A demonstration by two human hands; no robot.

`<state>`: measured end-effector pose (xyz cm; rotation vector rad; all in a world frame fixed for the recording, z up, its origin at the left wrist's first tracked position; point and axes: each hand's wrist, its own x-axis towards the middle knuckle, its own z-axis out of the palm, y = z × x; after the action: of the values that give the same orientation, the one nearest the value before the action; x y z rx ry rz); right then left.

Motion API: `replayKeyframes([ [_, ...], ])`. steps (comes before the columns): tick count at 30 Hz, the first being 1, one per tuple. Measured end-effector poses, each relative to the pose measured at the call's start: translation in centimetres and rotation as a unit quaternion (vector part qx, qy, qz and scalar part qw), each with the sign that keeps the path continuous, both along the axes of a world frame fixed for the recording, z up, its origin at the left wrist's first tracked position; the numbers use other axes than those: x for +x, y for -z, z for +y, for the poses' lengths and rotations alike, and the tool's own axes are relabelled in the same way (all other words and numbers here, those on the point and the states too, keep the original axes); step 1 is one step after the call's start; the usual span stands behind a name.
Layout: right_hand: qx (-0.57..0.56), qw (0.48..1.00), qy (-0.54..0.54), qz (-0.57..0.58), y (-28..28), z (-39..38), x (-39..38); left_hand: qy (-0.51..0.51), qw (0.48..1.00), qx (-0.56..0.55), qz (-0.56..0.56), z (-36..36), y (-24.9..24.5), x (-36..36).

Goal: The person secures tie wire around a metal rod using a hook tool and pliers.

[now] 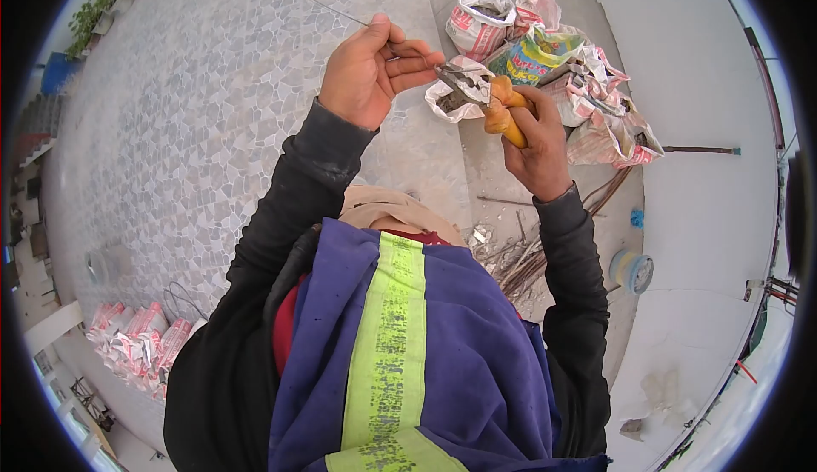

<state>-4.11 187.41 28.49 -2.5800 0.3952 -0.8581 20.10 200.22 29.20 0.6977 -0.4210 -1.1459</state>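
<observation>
A thin wire (319, 2) runs from the upper left down to my left hand (370, 72), pinched between thumb and index finger, with the other fingers partly spread. My right hand (538, 136) is wrapped round the orange-yellow handles of a pair of pliers (508, 114). The metal jaws point up and left, close to my left fingertips. A bit of wire seems to lie at the jaws; whether they grip it is too small to tell.
Several filled sacks (481, 28) stand at the upper right by the white wall (698, 131). Rods and rubble (519, 259) lie on the floor to the right. More sacks (140, 340) are at lower left, and a round tub (631, 271) sits near the wall.
</observation>
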Motion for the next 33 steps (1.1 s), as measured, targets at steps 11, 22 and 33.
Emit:
replayKeyframes([
  [11, -0.204, 0.973, -0.05, 0.099, -5.1, -3.4, 0.6, 0.051, 0.998, 0.02, -0.006, 0.0, -0.1, 1.0],
  [22, 0.566, 0.817, -0.03, 0.111, 1.4, 6.5, -0.7, -0.096, 0.989, 0.055, 0.103, -5.6, 4.1, -0.4],
  [33, 0.773, 0.634, -0.001, -0.015, 2.5, 8.6, -6.5, 0.115, 0.993, 0.023, 0.034, -5.9, 4.8, -5.0],
])
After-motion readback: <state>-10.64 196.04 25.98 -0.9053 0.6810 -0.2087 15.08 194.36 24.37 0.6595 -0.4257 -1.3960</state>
